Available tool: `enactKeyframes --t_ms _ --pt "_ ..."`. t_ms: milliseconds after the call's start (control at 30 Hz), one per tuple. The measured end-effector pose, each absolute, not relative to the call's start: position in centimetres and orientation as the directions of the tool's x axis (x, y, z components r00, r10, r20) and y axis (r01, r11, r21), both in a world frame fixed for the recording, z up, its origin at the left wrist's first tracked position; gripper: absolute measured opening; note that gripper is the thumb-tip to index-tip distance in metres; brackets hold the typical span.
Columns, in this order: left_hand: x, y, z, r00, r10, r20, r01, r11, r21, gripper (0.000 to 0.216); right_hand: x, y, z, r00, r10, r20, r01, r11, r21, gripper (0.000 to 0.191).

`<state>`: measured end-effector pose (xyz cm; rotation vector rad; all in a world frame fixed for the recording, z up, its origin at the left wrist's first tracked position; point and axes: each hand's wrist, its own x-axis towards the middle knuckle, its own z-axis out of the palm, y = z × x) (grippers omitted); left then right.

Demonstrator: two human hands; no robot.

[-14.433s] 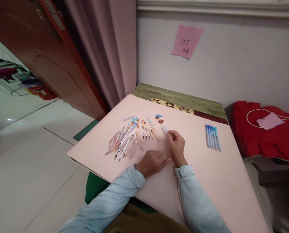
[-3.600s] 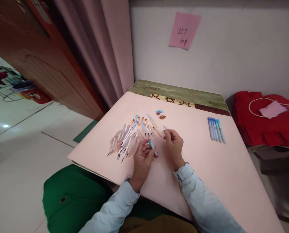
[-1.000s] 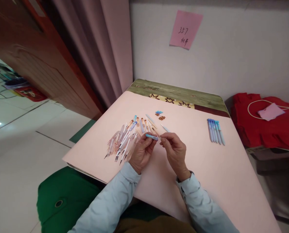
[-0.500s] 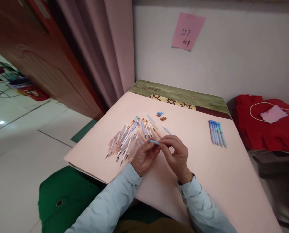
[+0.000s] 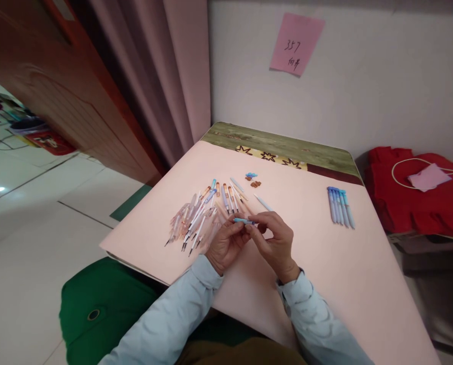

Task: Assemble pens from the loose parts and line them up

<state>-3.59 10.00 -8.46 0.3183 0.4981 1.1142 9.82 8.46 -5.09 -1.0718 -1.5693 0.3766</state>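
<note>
My left hand [image 5: 226,245] is closed, its thumb and fingers gripping a short light-blue pen barrel [image 5: 243,221]. From the right, my right hand [image 5: 275,242] pinches at the barrel's other end, where a small darker blue bit shows; the fingertips partly hide what they grip. To the left of both hands lies a loose heap of pen parts [image 5: 190,223], with clear tubes, white refills with dark tips, and orange and blue barrels. Just beyond my right hand rests a pale blue tapered pen part [image 5: 263,203].
Several blue pens [image 5: 339,208] lie in a row at the right. Small blue clips [image 5: 251,175] and brown clips [image 5: 255,184] sit near the back of the pink-covered table [image 5: 310,284]. A green stool [image 5: 108,304] stands at left, red cloth [image 5: 401,203] at right.
My right fingers have shifted slightly along the barrel, and more of the barrel and its dark blue end shows. The view has tilted a little; the things on the table lie as before.
</note>
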Motion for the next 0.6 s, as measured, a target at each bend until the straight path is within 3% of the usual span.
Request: enactKeyframes --t_ms 133,367,467,600 --pt "-3.5 9.9 -8.1 0.349 0.907 -0.234 -0.776 0.420 0.470 0.027 9.8 8.3 -5.3 0.096 0.744 0.662 0.470 0.552 -0.689 0.011" --pt "-3.6 10.0 -8.2 0.344 0.900 -0.266 -0.785 0.431 0.445 0.015 9.9 8.0 -5.4 0.002 0.683 0.730 0.481 0.640 -0.599 0.021" --pt "-3.7 10.0 -8.1 0.365 0.885 -0.289 -0.765 0.462 0.450 0.017 10.0 7.9 -5.6 0.051 0.721 0.691 0.385 0.624 -0.680 0.019" --pt "-3.7 9.7 -7.8 0.470 0.831 -0.299 -0.665 0.556 0.499 0.023 10.4 8.5 -6.6 0.327 0.799 0.505 0.326 0.406 -0.854 0.018"
